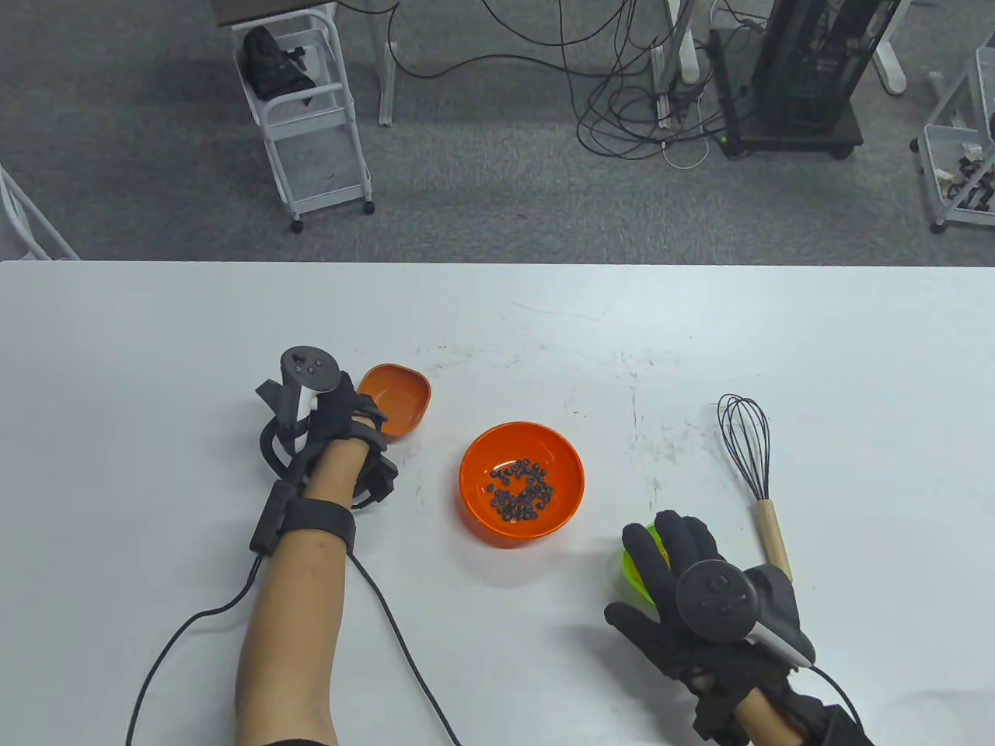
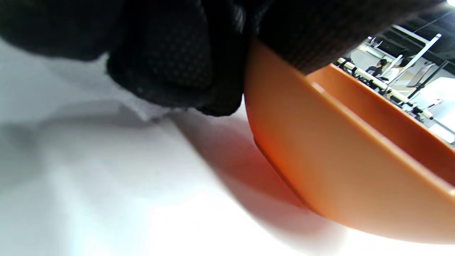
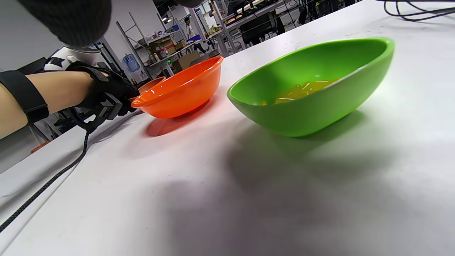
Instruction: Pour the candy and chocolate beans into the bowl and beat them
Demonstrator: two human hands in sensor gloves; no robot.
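Overhead table view; low, close wrist views

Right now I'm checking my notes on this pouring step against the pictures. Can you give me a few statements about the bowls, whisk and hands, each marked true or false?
1. The round orange bowl holds dark chocolate beans. True.
2. The whisk is in the right hand. False: it lies on the table, untouched, beside that hand.
3. The green bowl holds yellow candy. True.
4. The left hand grips the green bowl. False: it holds the small orange dish, tilted.
5. The right hand's fingers reach over the green bowl. True.
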